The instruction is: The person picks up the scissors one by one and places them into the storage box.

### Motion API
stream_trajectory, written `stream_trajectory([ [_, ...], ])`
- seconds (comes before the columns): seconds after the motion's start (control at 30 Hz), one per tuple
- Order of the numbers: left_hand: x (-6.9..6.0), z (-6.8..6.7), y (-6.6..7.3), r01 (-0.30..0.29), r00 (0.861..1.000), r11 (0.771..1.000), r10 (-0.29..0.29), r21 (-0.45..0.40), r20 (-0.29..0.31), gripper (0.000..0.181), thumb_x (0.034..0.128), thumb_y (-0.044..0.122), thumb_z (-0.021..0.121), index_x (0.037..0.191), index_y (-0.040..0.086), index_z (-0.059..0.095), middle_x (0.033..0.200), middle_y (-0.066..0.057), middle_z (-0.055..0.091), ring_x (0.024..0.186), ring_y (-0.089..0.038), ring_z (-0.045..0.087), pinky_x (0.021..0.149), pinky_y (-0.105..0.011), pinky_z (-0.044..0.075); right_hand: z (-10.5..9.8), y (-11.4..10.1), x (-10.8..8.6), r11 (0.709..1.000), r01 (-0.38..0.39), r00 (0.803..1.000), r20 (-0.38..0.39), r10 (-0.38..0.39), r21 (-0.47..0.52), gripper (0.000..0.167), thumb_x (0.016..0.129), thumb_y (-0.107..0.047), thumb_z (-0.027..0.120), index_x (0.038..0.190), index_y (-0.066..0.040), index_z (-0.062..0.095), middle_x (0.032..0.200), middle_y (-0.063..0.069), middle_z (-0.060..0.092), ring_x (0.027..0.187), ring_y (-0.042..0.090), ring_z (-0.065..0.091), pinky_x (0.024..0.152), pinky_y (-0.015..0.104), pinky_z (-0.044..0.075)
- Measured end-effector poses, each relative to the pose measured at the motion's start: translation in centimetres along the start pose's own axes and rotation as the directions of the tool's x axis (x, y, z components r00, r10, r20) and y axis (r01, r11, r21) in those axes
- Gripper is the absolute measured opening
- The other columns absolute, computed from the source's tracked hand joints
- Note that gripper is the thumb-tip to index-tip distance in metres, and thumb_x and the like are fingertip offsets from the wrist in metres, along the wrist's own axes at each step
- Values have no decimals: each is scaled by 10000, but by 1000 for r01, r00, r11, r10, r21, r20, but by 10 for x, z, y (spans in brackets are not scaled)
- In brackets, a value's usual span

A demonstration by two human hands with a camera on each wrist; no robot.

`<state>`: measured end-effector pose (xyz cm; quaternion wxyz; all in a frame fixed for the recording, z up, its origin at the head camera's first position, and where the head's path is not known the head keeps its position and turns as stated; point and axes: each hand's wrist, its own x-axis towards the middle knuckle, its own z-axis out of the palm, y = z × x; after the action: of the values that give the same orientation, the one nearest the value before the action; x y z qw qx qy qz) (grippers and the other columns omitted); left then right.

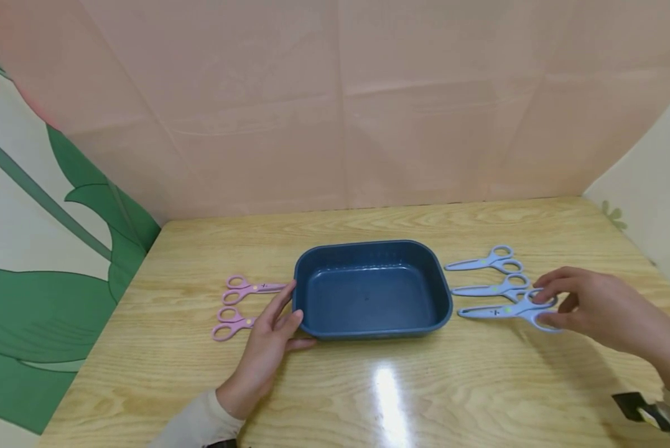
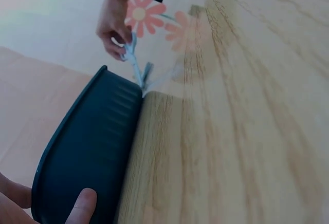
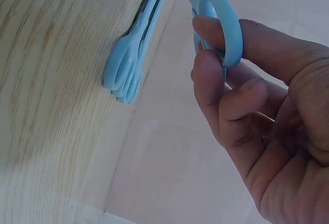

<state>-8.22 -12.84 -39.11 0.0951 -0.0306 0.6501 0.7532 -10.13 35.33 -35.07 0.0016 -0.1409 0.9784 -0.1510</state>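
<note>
At the middle of the table stands an open dark blue plastic tray [image 1: 368,298]. My left hand [image 1: 267,348] rests against its near left corner with fairly straight fingers. One finger [image 2: 84,206] lies along the tray's outer wall in the left wrist view. To the right, my right hand [image 1: 598,308] pinches a handle loop of light blue scissors [image 1: 502,310] between thumb and fingers. These scissors [image 3: 229,29] are raised off the table, their blades pointing toward the tray. Two more pairs of blue scissors [image 3: 123,75] lie just beyond them on the wood.
Two pairs of pink scissors [image 1: 236,320] lie left of the tray, the nearer pair partly behind my left hand. The wooden table [image 1: 458,392] meets a pink-covered wall [image 1: 340,112] at the back. Patterned cloth [image 1: 43,249] hangs at the left.
</note>
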Motion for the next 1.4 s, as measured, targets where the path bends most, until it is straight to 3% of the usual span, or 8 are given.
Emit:
stream_trajectory([
  [0.43, -3, 0, 4, 40, 999, 999, -40, 1, -8, 572, 1022, 65, 515, 1548, 220, 355, 1652, -67, 245, 1426, -354, 410, 745, -427, 632, 0, -4, -1, 999, 22, 999, -40, -24, -47, 272, 697, -311, 890, 932, -232, 778, 1071, 43, 730, 661, -148, 500, 541, 187, 428],
  [0.97, -2, 0, 3, 31, 999, 999, -31, -9, -15, 571, 1017, 55, 516, 1545, 208, 361, 1647, -81, 254, 1418, -357, 418, 777, -440, 627, 0, -10, 0, 997, 27, 999, -43, -30, -67, 281, 673, -300, 898, 917, -241, 771, 1087, 7, 729, 659, -150, 500, 534, 182, 424],
  [1.4, 0, -2, 3, 62, 998, 998, -62, 19, -23, 563, 1019, 97, 519, 1538, 257, 372, 1648, -45, 251, 1374, -333, 476, 795, -416, 626, -1, -12, 0, 996, 10, 1000, 8, -9, -86, 323, 699, -321, 884, 977, -189, 783, 1160, 82, 719, 697, -137, 546, 553, 179, 452],
])
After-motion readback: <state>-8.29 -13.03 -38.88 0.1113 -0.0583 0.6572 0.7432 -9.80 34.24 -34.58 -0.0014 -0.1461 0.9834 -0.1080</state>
